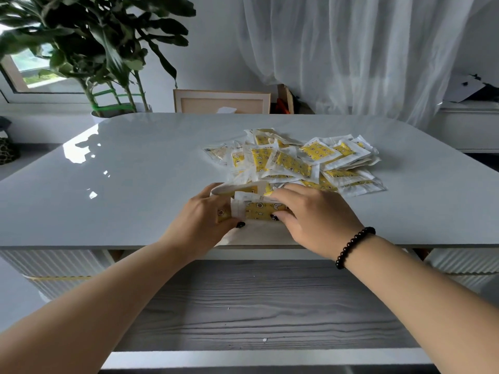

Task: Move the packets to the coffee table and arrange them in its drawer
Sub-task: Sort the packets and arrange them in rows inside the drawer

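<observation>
A loose pile of several white-and-yellow packets (302,160) lies on the glossy pale table (129,190), right of centre. At the near edge of the pile both hands hold a small stack of packets (256,209) between them. My left hand (205,220) grips the stack's left end, thumb on the near side. My right hand (310,211), with a black bead bracelet at the wrist, grips the right end with its fingers curled over the top. The stack rests on or just above the table near its front edge.
A large potted plant (108,63) stands behind the table's far left corner. A wooden frame (221,101) leans behind the far edge, and sheer white curtains (364,49) hang at the back right. Grey wood-grain floor (256,306) shows below the front edge.
</observation>
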A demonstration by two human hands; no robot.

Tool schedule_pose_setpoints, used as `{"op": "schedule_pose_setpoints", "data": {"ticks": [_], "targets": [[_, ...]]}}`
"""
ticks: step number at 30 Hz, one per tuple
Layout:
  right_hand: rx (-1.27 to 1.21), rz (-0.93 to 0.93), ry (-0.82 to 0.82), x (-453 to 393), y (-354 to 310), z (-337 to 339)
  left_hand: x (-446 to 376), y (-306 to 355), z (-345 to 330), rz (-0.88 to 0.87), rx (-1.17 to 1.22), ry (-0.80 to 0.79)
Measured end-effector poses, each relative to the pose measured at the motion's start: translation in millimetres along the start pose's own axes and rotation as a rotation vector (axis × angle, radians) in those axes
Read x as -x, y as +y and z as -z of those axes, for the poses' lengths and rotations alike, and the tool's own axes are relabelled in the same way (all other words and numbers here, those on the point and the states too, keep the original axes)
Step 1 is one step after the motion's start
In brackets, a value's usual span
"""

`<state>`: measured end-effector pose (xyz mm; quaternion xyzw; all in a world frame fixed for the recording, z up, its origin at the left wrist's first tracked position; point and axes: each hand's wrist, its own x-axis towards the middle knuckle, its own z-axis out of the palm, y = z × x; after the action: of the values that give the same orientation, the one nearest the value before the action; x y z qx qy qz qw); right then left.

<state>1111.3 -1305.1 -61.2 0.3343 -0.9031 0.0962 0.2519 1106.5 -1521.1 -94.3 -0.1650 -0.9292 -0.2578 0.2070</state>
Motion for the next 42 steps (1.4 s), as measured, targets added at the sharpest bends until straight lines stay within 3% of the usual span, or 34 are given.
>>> {"op": "schedule_pose_setpoints", "data": {"ticks": [3, 5, 8, 11, 15, 22, 27, 33, 42], "targets": [[-0.206, -0.121, 0.197, 17.2, -15.4, -9.2, 0.3, -2.9, 9.5, 0.036, 0.026, 0.040], [-0.461, -0.294, 0.228, 29.3, -35.2, -17.2, 1.0, -5.1, 16.0, 0.063, 0.003, 0.062], [-0.830, -0.504, -0.015, 44.0, -56.7, -33.7, 4.1, -5.7, 23.6, 0.156, 0.018, 0.100], [-1.044, -0.659, -0.207, 57.5, -66.3, -46.2, 10.1, -6.5, 26.9, 0.230, 0.036, 0.130], [-1.211, -0.830, -0.293, 65.7, -70.3, -44.5, 19.0, -8.3, 36.3, 0.300, 0.086, 0.146], [-1.133, -0.910, -0.509, 88.1, -92.1, -38.9, 28.4, -13.2, 60.9, 0.398, 0.161, 0.191], [-1.134, -0.939, -0.495, 76.5, -109.6, -41.3, 37.3, -17.6, 71.4, 0.422, 0.177, 0.138], [-1.225, -1.078, -0.509, 32.2, -148.1, -94.5, 55.0, -34.4, 83.2, 0.451, 0.134, 0.083], [-1.059, -1.330, -0.771, -15.8, -198.8, -172.5, 64.2, -47.3, 94.9, 0.480, 0.155, 0.067]]}}
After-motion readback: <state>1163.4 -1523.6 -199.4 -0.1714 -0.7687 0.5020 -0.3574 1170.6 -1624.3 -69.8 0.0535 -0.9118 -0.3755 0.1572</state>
